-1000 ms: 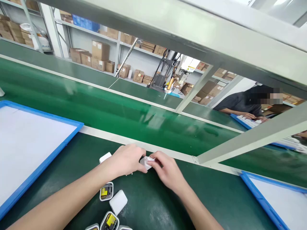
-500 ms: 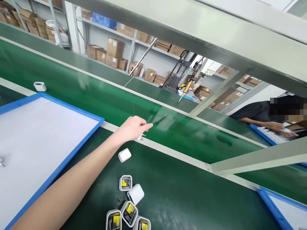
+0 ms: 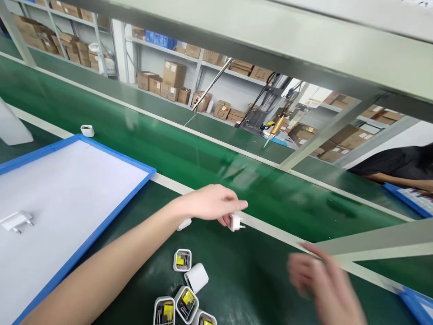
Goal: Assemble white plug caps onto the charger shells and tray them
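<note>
My left hand [image 3: 216,203] reaches over the bench's pale edge strip, closed on a white two-pin plug adapter [image 3: 236,222] whose pins point right. To its right is my right hand [image 3: 323,275], smeared by motion; whether it holds anything cannot be seen. Below my left hand, several white charger housings lie on the dark green bench. One open housing [image 3: 182,260] shows yellow and black parts inside, and a closed-side-up one [image 3: 196,277] rests near it. Another white housing [image 3: 184,224] is partly covered by my left wrist.
A blue-rimmed white tray [image 3: 118,198] lies at left, bearing a white plug adapter [image 3: 16,221]. One housing [image 3: 87,131] sits on the green conveyor [image 3: 162,144]. A metal post [image 3: 372,241] and another blue tray [image 3: 417,304] stand right. A person [image 3: 402,167] works across the line.
My left hand has moved right and down in the picture with the plug adapter, which now shows more. My right hand has come into view at lower right. The view has shifted left.
</note>
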`<action>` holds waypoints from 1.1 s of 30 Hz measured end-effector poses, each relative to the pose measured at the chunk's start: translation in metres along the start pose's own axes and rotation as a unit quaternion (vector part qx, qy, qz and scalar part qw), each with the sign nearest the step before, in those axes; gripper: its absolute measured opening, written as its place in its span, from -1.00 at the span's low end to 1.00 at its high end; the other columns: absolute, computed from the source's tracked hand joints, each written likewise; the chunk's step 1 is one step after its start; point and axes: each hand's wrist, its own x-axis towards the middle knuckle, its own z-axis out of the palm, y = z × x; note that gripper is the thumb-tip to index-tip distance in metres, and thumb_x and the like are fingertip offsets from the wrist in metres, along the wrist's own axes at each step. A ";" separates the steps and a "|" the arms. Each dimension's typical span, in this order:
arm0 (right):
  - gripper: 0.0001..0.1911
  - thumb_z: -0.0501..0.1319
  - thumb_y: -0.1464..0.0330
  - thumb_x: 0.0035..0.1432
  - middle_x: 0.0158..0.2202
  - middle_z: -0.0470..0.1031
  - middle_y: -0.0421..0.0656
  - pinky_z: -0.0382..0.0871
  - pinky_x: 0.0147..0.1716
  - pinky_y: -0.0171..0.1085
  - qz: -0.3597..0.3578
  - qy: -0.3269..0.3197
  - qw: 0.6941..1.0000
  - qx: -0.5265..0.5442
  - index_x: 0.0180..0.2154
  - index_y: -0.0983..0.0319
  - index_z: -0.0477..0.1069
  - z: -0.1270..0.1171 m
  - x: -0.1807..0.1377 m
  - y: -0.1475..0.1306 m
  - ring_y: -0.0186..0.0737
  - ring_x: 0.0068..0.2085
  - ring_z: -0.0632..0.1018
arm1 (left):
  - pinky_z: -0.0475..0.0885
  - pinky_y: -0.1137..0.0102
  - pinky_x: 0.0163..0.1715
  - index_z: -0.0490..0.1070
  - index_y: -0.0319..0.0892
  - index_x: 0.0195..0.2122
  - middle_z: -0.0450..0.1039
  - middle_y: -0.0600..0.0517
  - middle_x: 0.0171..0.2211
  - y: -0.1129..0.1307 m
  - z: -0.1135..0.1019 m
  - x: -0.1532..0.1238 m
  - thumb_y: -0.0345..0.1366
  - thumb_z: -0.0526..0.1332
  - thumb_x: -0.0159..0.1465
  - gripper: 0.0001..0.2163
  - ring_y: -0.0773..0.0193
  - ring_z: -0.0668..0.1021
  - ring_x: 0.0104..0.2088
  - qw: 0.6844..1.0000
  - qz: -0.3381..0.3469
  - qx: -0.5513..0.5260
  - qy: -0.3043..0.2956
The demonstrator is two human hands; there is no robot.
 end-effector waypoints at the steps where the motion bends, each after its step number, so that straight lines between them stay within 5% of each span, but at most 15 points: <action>1: -0.43 0.15 -0.07 0.37 -0.16 0.49 -0.03 0.45 -0.52 -0.25 0.014 -0.059 0.997 0.049 0.16 0.19 0.29 0.019 0.003 -0.001 -0.17 -0.38 0.53 | 0.56 0.39 -0.27 0.44 -0.22 -0.29 0.59 -0.04 -0.32 0.001 0.007 -0.001 -0.08 0.14 0.39 -0.70 0.24 0.64 -0.30 0.999 0.004 0.036 -0.014; 4: -0.46 0.26 -0.08 0.28 -0.29 0.48 -0.06 0.41 -0.51 -0.26 0.045 -0.215 0.960 0.171 0.03 0.20 0.36 0.071 0.017 -0.006 -0.13 -0.37 0.52 | 0.50 0.41 -0.22 0.46 -0.19 -0.26 0.61 -0.02 -0.30 0.006 0.020 -0.009 -0.18 0.02 0.44 -0.71 0.24 0.63 -0.25 0.985 0.034 0.169 -0.034; 8: -0.56 0.33 0.01 0.26 -0.43 0.45 -0.16 0.34 -0.50 -0.32 0.043 -0.195 0.959 0.201 -0.04 0.20 0.44 0.091 0.029 -0.003 -0.25 -0.45 0.42 | 0.44 0.42 -0.10 0.41 -0.13 0.06 0.55 -0.03 0.02 0.011 0.008 -0.025 -0.14 0.06 0.44 -0.71 0.22 0.61 -0.08 0.951 0.056 0.303 -0.012; 12: -0.55 0.44 0.04 0.15 -0.17 0.56 0.00 0.48 -0.35 -0.24 0.045 -0.151 0.969 0.188 -0.10 0.24 0.51 0.077 0.035 0.014 -0.18 -0.33 0.52 | 0.46 0.35 -0.19 0.40 -0.15 0.09 0.49 -0.11 0.08 0.003 -0.021 -0.032 -0.05 0.51 -0.03 -0.33 -0.02 0.58 -0.02 0.859 -0.144 0.492 0.011; 14: -0.52 0.46 0.03 0.11 -0.12 0.56 0.04 0.54 -0.24 -0.19 0.057 -0.146 0.968 0.197 -0.11 0.25 0.54 0.072 0.038 0.023 -0.11 -0.25 0.56 | 0.44 0.35 -0.30 0.46 -0.18 -0.03 0.55 -0.12 -0.04 -0.005 -0.028 -0.029 -0.14 0.55 -0.14 -0.38 -0.05 0.59 -0.08 0.828 -0.224 0.514 -0.019; 18: -0.52 0.45 0.05 0.14 -0.04 0.55 0.08 0.55 -0.07 -0.05 0.069 -0.163 0.957 0.228 -0.10 0.27 0.53 0.072 0.039 0.031 0.00 -0.13 0.60 | 0.33 0.41 -0.43 0.47 -0.16 -0.22 0.57 -0.06 -0.19 -0.023 -0.022 -0.016 -0.23 0.48 -0.02 -0.65 0.08 0.58 -0.21 0.846 -0.196 0.495 -0.039; 22: -0.61 0.45 0.10 0.15 -0.05 0.57 0.02 0.50 0.01 0.03 0.043 -0.142 0.961 0.232 -0.14 0.21 0.48 0.073 0.036 0.033 0.05 -0.09 0.60 | 0.32 0.45 -0.37 0.37 -0.12 -0.24 0.50 0.06 -0.20 -0.040 0.003 -0.001 -0.21 0.39 0.13 -0.75 0.24 0.54 -0.24 0.922 -0.053 0.382 0.031; 25: -0.65 0.44 0.10 0.16 -0.06 0.55 -0.02 0.48 0.00 -0.03 -0.021 -0.098 0.982 0.160 -0.17 0.20 0.52 0.071 0.033 0.032 0.01 -0.09 0.56 | 0.33 0.45 -0.30 0.28 -0.11 -0.22 0.42 0.07 -0.17 -0.051 0.024 0.007 -0.22 0.35 0.19 -0.74 0.27 0.50 -0.23 0.943 0.014 0.326 0.071; 29: -0.70 0.42 0.11 0.17 -0.19 0.51 -0.10 0.47 -0.12 -0.17 -0.068 -0.046 0.991 0.110 -0.22 0.18 0.52 0.069 0.033 0.031 -0.08 -0.18 0.52 | 0.29 0.40 -0.34 0.22 -0.11 -0.27 0.40 0.06 -0.18 -0.059 0.037 0.009 -0.12 0.42 0.12 -0.62 0.19 0.47 -0.22 0.943 0.007 0.330 0.039; 33: -0.71 0.41 0.10 0.17 -0.28 0.48 -0.14 0.43 -0.24 -0.23 -0.064 -0.057 0.991 0.107 -0.25 0.17 0.52 0.070 0.030 0.028 -0.15 -0.28 0.47 | 0.31 0.38 -0.33 0.25 -0.11 -0.11 0.44 0.01 -0.12 -0.063 0.037 0.008 -0.02 0.44 0.06 -0.49 0.10 0.52 -0.16 0.952 -0.013 0.307 0.000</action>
